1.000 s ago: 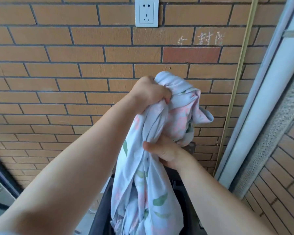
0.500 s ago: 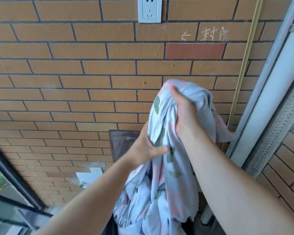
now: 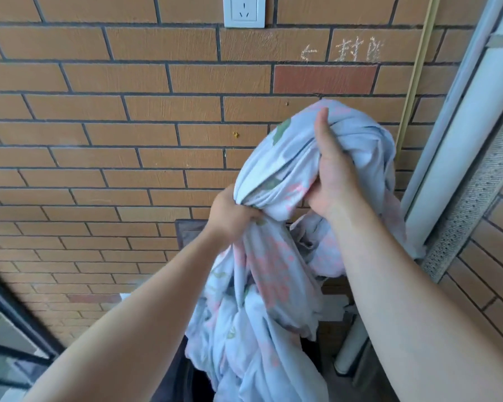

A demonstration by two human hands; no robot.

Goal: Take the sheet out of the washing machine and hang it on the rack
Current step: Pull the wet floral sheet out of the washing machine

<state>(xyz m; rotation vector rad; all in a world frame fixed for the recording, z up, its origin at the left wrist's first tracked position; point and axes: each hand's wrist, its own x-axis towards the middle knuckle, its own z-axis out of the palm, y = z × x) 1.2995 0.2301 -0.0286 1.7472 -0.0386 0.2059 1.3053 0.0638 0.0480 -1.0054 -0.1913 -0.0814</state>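
Against the brick wall (image 3: 128, 111), seen from the head camera, the right hand (image 3: 330, 169) is clamping the sheet (image 3: 262, 300) at its top, while the left hand (image 3: 230, 213) is gripping lower. Its bunched length is hanging straight down from both fists toward the dark washing machine (image 3: 169, 384), the left hand being nearer to the slack.

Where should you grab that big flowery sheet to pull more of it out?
Probably grab the sheet at its twisted rope-like part just below the left hand, coming from the front. It is bunched narrow there; the right hand holds the bulky top.
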